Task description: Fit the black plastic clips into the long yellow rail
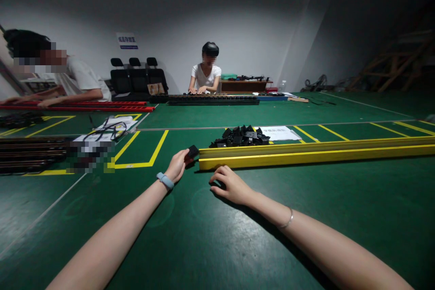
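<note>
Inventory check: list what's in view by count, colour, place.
yellow rail: at least one, yellow, centre to right
loose parts: many, black, heaped behind rail
black part: one, black, rail's left end
paper sheets: several, white, behind rail, left
stacked rails: several, black, left
red rails: at least two, red, left
co-workers: two, white shirts, left and rear
chairs: three, black, rear left
work surface: one, green, foreground
tape lines: many, yellow, across surface
left hand: one, holding black part
right hand: one, by rail's near side
</note>
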Available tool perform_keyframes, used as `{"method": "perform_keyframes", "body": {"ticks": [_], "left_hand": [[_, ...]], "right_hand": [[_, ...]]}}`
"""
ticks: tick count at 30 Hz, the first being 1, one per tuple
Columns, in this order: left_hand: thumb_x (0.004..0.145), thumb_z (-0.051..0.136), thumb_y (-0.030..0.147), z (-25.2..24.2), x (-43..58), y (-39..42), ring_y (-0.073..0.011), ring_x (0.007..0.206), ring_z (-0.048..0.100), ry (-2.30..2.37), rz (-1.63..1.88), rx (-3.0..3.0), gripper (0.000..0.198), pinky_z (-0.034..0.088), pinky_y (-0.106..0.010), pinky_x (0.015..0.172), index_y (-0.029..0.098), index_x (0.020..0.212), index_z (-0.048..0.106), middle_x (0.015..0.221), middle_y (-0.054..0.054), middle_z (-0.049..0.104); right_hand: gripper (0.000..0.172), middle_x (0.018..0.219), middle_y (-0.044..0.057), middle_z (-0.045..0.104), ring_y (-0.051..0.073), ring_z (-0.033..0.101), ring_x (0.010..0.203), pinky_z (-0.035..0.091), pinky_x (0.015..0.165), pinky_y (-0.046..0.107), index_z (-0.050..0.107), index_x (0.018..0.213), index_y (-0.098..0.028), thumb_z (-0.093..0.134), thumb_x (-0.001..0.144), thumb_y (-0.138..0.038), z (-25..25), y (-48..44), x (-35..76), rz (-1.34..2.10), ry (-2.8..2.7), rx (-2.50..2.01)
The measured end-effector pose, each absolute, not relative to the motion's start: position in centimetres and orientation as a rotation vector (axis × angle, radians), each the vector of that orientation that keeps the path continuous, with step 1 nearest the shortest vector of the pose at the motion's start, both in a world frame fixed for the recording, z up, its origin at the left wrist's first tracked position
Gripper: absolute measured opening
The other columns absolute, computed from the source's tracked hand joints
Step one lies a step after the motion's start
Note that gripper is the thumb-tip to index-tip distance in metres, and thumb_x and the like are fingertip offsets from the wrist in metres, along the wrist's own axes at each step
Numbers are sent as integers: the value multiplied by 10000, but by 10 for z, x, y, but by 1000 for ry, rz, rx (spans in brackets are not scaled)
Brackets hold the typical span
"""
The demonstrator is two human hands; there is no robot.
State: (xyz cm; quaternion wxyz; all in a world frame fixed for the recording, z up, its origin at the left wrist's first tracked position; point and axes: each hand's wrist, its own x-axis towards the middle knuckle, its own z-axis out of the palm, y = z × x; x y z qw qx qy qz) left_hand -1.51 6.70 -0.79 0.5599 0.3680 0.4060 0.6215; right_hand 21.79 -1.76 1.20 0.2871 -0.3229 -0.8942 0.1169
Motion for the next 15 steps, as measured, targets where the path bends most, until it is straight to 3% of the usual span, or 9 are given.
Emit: {"method": "perform_keyframes", "body": {"ticks": [15], "left_hand": [[647,745,354,-9,-16,68,-138,750,591,957,1458,877,295,479,-261,681,135,821,653,856,-42,660]], "right_hand": [[182,964,56,545,192,482,931,446,851,337,625,991,-213,622,839,-313,12,-17,218,320,-2391,-872]]}}
